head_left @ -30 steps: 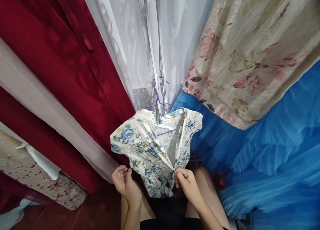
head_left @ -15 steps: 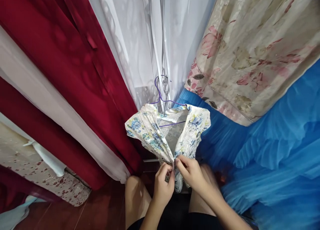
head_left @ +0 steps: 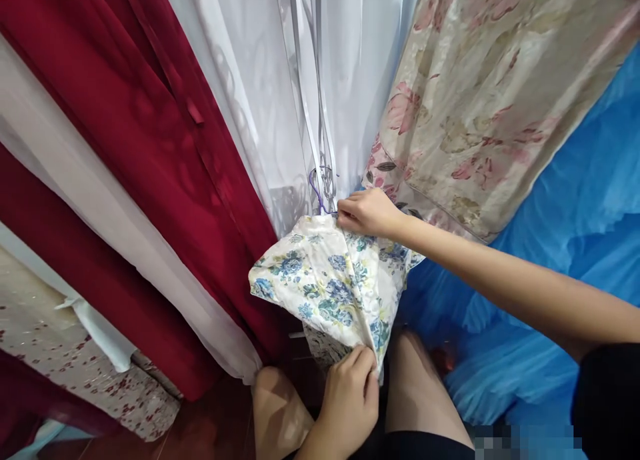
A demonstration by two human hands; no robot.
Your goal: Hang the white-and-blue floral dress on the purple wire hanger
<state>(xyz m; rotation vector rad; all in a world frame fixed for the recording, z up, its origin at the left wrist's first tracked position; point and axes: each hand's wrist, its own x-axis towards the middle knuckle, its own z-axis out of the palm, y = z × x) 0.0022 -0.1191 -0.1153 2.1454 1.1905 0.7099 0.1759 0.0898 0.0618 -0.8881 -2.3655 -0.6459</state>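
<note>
A white sleeveless blouse (head_left: 320,280) with blue flowers hangs in front of me on a purple wire hanger (head_left: 314,183). Between the finger and thumb of my left hand (head_left: 353,393) is the front edge of the blouse, low down and drawn toward me. Up at the collar, close under the hanger's hook, my right hand (head_left: 370,212) has its fingers closed on the fabric. That hand and forearm hide part of the right shoulder of the blouse. The two front edges lie together along a slanting line.
White ribbons (head_left: 320,80) hang before a white curtain (head_left: 345,60) behind the blouse. Long red fabric (head_left: 150,167) hangs at left. At right are a beige floral cloth (head_left: 465,107) and blue pleated fabric (head_left: 550,280). My knees (head_left: 280,407) flank the blouse.
My right hand has let go of the lower front and moved up to the collar. My left hand has come slightly down. The neckline gap has closed.
</note>
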